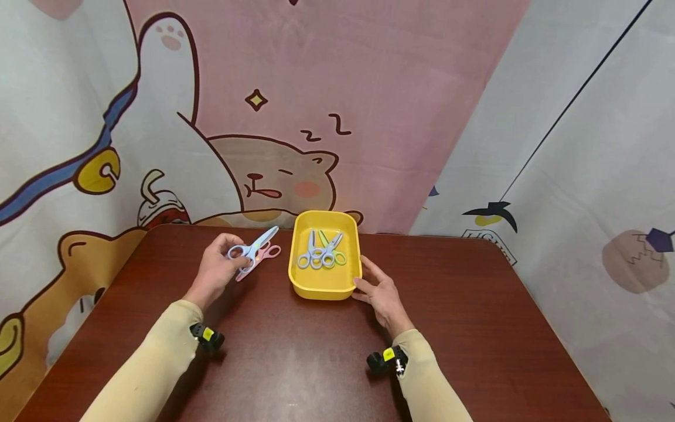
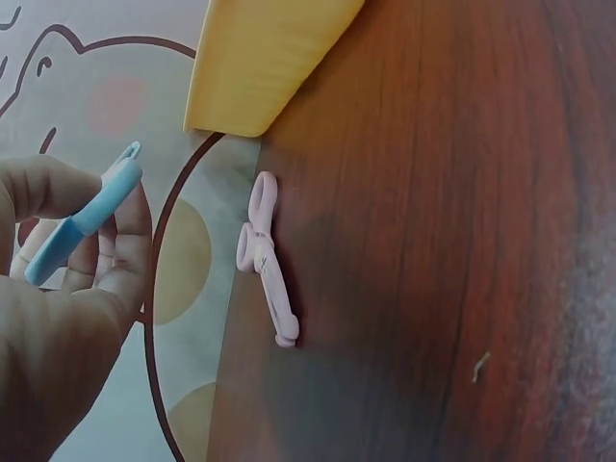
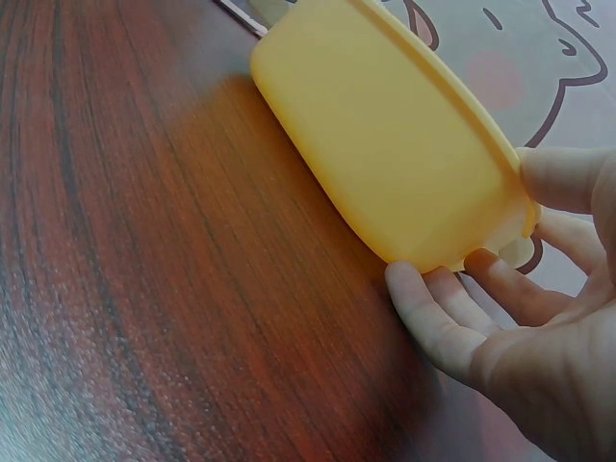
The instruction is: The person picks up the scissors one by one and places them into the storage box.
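Observation:
My left hand (image 1: 215,266) pinches light-blue scissors (image 1: 263,237) by the handle loops, blades pointing up and to the right; the left wrist view shows the blue handle (image 2: 101,207) between thumb and fingers. Pink scissors (image 2: 269,260) lie on the table beneath that hand, partly hidden in the head view. In the middle stands a yellow tray (image 1: 324,287), holding two pairs of grey-blue scissors (image 1: 311,258) and a green pair (image 1: 340,258). My right hand (image 1: 382,293) holds the tray's right side, thumb at the rim and bent fingers against the outer wall (image 3: 385,144).
The dark red-brown wooden table (image 1: 295,363) runs in front of a cloth backdrop (image 1: 369,117) with cartoon animals. The tray stands close to the table's back edge. Each wrist carries a small black camera (image 1: 208,337).

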The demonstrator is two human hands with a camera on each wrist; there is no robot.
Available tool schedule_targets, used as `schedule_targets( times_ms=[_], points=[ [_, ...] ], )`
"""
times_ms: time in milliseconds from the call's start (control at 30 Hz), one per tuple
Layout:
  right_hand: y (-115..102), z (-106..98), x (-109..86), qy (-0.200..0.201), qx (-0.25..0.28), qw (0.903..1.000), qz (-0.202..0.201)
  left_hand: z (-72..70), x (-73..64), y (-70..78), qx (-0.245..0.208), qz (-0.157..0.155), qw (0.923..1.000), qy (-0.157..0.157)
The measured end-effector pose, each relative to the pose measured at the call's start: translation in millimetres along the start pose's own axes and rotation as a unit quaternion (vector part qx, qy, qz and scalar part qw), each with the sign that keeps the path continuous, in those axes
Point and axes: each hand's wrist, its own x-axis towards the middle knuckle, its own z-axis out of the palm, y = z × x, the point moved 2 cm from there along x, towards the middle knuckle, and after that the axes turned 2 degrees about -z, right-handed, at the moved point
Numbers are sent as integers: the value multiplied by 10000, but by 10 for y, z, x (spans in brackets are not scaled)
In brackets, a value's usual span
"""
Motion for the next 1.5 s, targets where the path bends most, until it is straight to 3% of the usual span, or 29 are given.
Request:
schedule_targets(
  times_ms=[1267,1500],
  points=[
    [0,5,-4,-2,27,10000,8,271,-67,226,-694,-129,9967,-397],
    [-9,5,0,-6,35,10000,15,342,-70,274,-692,-14,9968,-402]
  ],
)
